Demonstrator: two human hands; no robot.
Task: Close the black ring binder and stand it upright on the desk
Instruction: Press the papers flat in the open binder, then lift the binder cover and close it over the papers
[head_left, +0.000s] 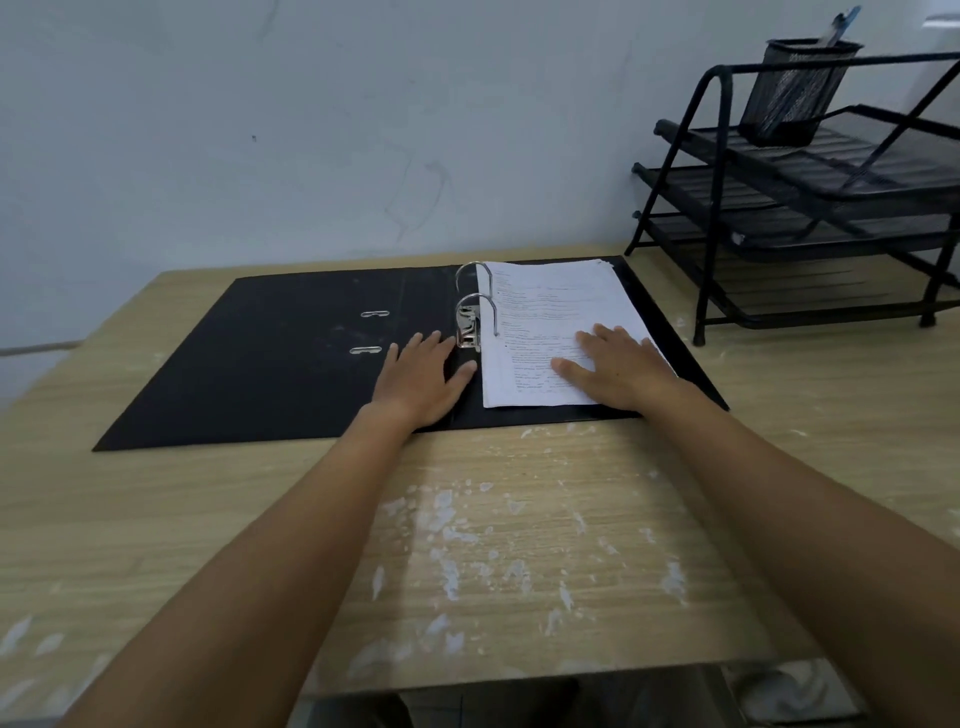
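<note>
The black ring binder (270, 358) lies open and flat on the wooden desk (519, 545), its left cover spread toward the desk's left edge. Two metal rings (475, 301) stand at its spine. A stack of printed white sheets (545, 322) rests on the right half. My left hand (423, 376) lies flat on the spine area just left of the ring mechanism, fingers apart. My right hand (621, 366) presses palm-down on the sheets, fingers spread. Neither hand grips anything.
A black wire tiered paper tray (810, 208) stands at the back right of the desk, with a black mesh pen holder (795, 91) on its top shelf. A pale wall runs behind the desk. White scuffed patches mark the desk's front.
</note>
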